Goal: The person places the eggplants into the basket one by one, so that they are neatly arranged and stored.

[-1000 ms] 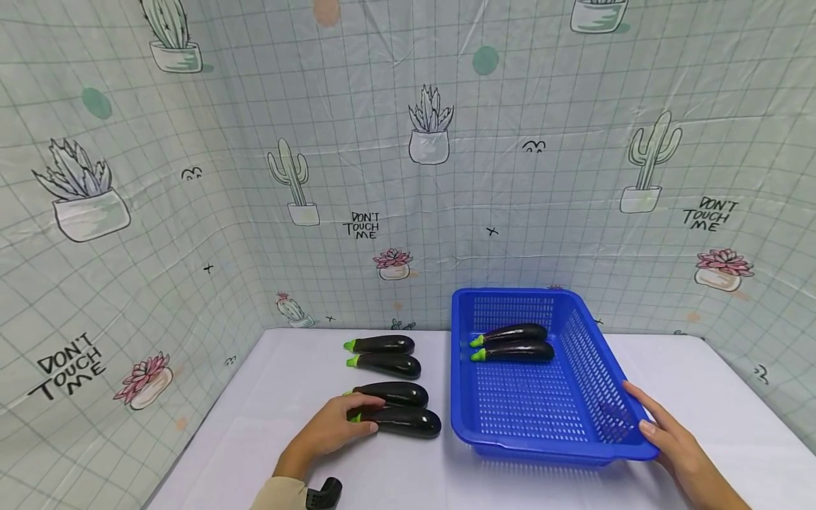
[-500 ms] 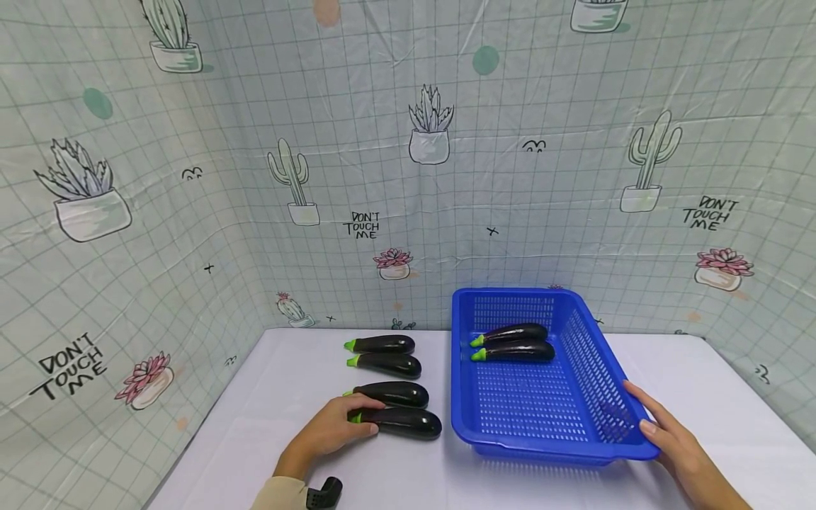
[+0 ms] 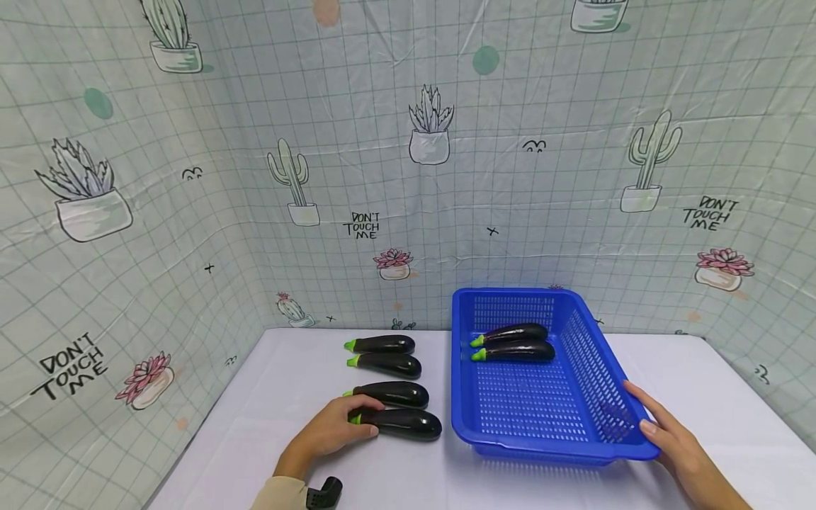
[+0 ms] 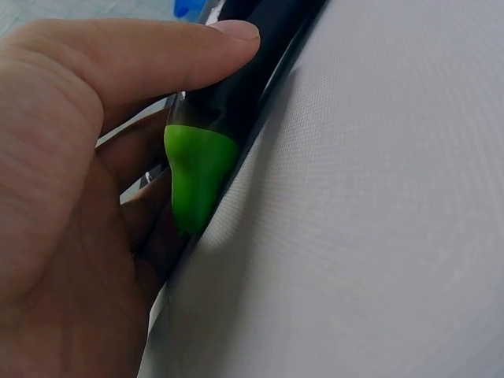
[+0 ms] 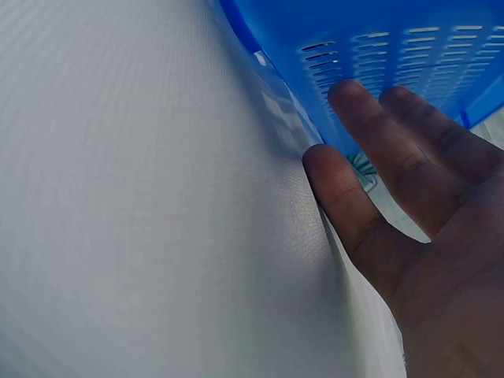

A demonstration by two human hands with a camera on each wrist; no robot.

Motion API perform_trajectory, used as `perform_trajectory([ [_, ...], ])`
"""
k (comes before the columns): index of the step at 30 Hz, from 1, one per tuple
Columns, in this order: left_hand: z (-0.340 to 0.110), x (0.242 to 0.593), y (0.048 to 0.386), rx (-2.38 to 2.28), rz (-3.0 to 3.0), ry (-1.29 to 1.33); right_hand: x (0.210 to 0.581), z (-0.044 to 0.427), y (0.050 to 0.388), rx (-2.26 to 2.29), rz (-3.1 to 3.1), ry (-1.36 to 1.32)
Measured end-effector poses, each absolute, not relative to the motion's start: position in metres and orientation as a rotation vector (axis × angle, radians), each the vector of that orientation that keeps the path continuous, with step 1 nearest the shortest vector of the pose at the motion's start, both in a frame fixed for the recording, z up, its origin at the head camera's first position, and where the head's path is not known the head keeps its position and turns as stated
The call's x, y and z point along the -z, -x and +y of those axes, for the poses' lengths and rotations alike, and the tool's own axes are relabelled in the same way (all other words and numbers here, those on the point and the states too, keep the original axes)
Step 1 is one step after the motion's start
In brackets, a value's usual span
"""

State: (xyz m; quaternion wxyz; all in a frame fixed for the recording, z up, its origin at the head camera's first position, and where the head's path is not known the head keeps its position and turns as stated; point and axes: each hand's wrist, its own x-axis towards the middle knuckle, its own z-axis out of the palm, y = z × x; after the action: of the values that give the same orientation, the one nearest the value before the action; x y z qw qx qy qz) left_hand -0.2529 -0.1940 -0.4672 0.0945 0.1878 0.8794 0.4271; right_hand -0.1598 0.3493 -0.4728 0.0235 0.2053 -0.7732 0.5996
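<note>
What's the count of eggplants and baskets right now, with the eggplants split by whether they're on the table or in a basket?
Eggplants on the table: 4, one pinched by the left hand
Eggplants in the basket: 2
Blue basket: 1
Total: 7

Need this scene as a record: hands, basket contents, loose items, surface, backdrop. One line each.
left hand: pinching nearest glossy dark-purple eggplant by its green stem end
right hand: touching blue perforated plastic basket, near right corner
basket contents: two eggplants, side by side toward far end
loose items: three more eggplants on table, left of basket
surface: white cloth-covered table
backdrop: pale gridded sheet printed with potted plants
</note>
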Motion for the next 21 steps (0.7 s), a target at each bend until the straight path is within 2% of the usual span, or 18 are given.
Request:
perform_trajectory([
  [21,-0.1944,0.4622,0.2516,-1.353,2.531,-0.593,0.4723,0.3496,0.1593,-1.867,-2.392,-0.643],
])
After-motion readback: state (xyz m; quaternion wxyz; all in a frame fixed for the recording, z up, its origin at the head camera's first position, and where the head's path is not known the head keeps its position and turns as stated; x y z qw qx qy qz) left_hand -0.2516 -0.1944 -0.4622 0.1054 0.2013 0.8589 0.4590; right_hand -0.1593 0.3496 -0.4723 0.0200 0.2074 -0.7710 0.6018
